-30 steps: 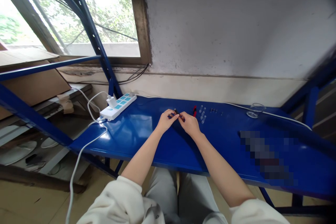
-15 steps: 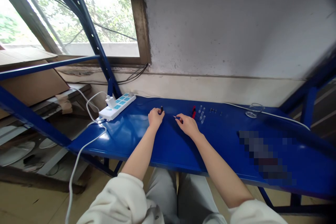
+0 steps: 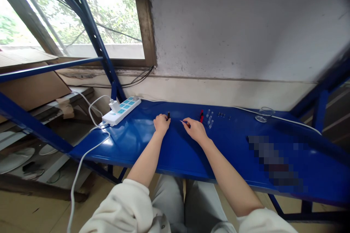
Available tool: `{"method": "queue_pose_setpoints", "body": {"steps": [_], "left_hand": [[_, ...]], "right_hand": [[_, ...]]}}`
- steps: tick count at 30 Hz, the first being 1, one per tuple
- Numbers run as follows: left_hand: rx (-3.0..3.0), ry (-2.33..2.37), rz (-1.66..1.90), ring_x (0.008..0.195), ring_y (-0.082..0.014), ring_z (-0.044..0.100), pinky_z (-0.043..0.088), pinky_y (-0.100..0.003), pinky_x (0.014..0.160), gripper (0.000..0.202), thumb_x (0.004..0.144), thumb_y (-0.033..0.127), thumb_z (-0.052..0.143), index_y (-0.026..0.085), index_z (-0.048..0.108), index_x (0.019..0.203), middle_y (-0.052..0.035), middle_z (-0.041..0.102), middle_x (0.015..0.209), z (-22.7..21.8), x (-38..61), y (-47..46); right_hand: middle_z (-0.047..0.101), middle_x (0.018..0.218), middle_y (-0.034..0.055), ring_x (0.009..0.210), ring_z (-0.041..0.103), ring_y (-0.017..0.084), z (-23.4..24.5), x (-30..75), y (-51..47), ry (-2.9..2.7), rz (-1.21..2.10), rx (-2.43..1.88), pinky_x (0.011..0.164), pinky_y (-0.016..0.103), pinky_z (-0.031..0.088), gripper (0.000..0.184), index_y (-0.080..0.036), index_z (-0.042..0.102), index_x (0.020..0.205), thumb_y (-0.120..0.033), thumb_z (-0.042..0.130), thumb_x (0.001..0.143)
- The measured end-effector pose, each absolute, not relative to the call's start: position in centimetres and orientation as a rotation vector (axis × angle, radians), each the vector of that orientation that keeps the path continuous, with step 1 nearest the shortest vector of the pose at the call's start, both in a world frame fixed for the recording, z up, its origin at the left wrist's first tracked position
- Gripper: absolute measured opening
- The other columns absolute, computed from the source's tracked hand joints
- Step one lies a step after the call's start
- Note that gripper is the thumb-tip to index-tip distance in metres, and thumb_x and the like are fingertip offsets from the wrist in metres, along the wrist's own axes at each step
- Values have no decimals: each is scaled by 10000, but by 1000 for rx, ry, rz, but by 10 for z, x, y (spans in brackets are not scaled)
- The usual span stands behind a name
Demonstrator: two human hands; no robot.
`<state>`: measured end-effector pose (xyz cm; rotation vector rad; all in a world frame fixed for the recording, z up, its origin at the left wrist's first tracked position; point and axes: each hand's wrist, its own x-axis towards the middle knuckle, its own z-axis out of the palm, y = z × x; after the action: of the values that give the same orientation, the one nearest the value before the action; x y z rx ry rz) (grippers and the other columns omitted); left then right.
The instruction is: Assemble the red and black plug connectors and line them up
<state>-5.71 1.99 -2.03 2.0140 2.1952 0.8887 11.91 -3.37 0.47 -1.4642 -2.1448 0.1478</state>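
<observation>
My left hand (image 3: 162,124) is closed over the blue tabletop, left of the middle. Its fingers grip a small black cylinder (image 3: 168,114), which stands upright out of the grasp. A short way to the right, my right hand (image 3: 195,129) is pinched round a thin, pointed, pen-like piece (image 3: 181,121). The light tip of that piece points left toward the black cylinder, with a gap between them. Most of its body is hidden by my fingers. Beyond my right hand lie red and black pieces (image 3: 201,116) and several clear plastic tubes (image 3: 210,121).
Several tiny dark parts (image 3: 221,115) lie right of the tubes. A clear glass vessel (image 3: 261,118) stands farther right by a white cable. A white power strip (image 3: 123,110) with a plug occupies the left end of the blue table (image 3: 229,160). A pixelated dark area covers the right side.
My left hand has turned or dipped slightly, and the black cylinder shows a little more plainly. My right hand stays almost still. The whole view has shifted very slightly.
</observation>
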Motion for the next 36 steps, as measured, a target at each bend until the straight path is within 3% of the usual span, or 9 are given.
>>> {"method": "queue_pose_setpoints", "body": {"steps": [11, 15, 19, 24, 27, 31, 34, 36], "left_hand": [[1981, 2181, 926, 830, -222, 543, 377, -306, 697, 163, 694, 341, 597, 189, 610, 751, -71, 607, 835, -19, -56, 19], [1931, 2124, 1372, 926, -254, 511, 371, -358, 768, 385, 697, 393, 600, 173, 532, 1006, -103, 574, 956, -9, -51, 5], [2112, 1777, 1746, 1037, -242, 473, 326, -378, 871, 392, 814, 345, 461, 159, 432, 1157, -140, 516, 1117, 4, -31, -19], [2709, 1219, 1297, 1122, -237, 419, 280, -383, 923, 415, 853, 269, 368, 220, 366, 1265, -106, 451, 1261, 13, 16, -40], [2714, 1261, 1151, 1127, -266, 392, 294, -408, 895, 522, 849, 255, 359, 245, 225, 1353, -104, 358, 1344, 11, 40, -41], [2666, 1458, 1022, 1144, -286, 357, 319, -437, 866, 570, 860, 261, 330, 263, 103, 1383, -102, 259, 1399, 0, 56, -36], [2711, 1559, 825, 1171, -281, 327, 307, -469, 881, 529, 871, 261, 312, 295, 140, 1371, -72, 253, 1405, -12, 57, -34], [2742, 1567, 736, 1153, -264, 351, 304, -465, 884, 490, 873, 244, 319, 283, 218, 1351, -73, 348, 1352, -18, 56, -31]], "right_hand": [[639, 781, 34, 666, 581, 128, 10, 117, -39, -2014, 55, -1364, 601, 219, 404, 301, -206, 583, 982, -324, 330, 870], [618, 833, 83, 726, 571, 143, 28, 134, -46, -1655, -157, -1243, 683, 246, 428, 300, -163, 577, 918, -334, 336, 862], [584, 812, 93, 686, 549, 149, 43, 177, -45, -1243, -311, -1285, 652, 278, 436, 283, -135, 523, 938, -349, 363, 844], [610, 809, 91, 721, 562, 184, 27, 224, -35, -1261, -160, -1698, 640, 296, 414, 239, -145, 531, 954, -239, 402, 776], [632, 828, 101, 764, 583, 216, 7, 234, -29, -1501, 146, -2063, 627, 296, 404, 257, -161, 576, 928, -190, 452, 705], [633, 892, 99, 822, 587, 216, -9, 234, -25, -1767, 342, -2167, 647, 278, 403, 278, -167, 596, 931, -203, 477, 682], [614, 968, 98, 864, 571, 210, -11, 231, -26, -1847, 302, -2160, 668, 272, 400, 299, -163, 594, 959, -209, 479, 687], [597, 995, 99, 886, 558, 214, -10, 229, -27, -1888, 275, -2161, 674, 276, 398, 296, -163, 596, 963, -228, 489, 695]]}}
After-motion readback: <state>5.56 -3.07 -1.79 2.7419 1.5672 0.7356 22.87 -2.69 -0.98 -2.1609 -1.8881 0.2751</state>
